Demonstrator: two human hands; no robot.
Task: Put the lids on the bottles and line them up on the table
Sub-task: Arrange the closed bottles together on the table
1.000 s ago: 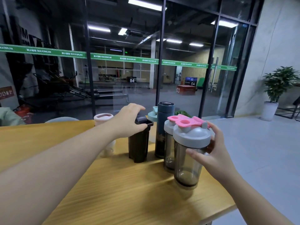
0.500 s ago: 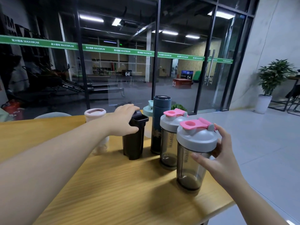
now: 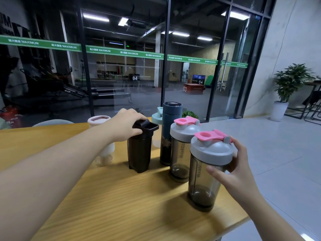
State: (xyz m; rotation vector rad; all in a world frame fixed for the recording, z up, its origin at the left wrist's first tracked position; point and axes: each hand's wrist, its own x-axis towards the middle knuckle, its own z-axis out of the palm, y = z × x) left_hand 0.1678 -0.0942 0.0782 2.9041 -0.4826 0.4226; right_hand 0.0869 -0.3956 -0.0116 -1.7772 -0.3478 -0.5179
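Risk: we judge the near shaker [image 3: 206, 173], at lower right of the frame close to the table [image 3: 121, 206] edge, could tip off if pushed sideways.
Cause: its grey lid [image 3: 211, 152] makes it top-heavy, and our grip sits high.
Second risk: the black bottle [image 3: 139, 150] at centre may skid while its lid [image 3: 145, 125] is pressed.
Left hand [image 3: 125, 126]: curled narrowly over the black lid, fingers and thumb touching it.
Right hand [image 3: 232, 169]: spread wide, cupping the near shaker's side under the lid.
Other bottles: second shaker [image 3: 180, 152] and blue flask [image 3: 169, 131] capped, just behind.
Pale bottle [image 3: 99, 121]: left of centre, partly hidden.
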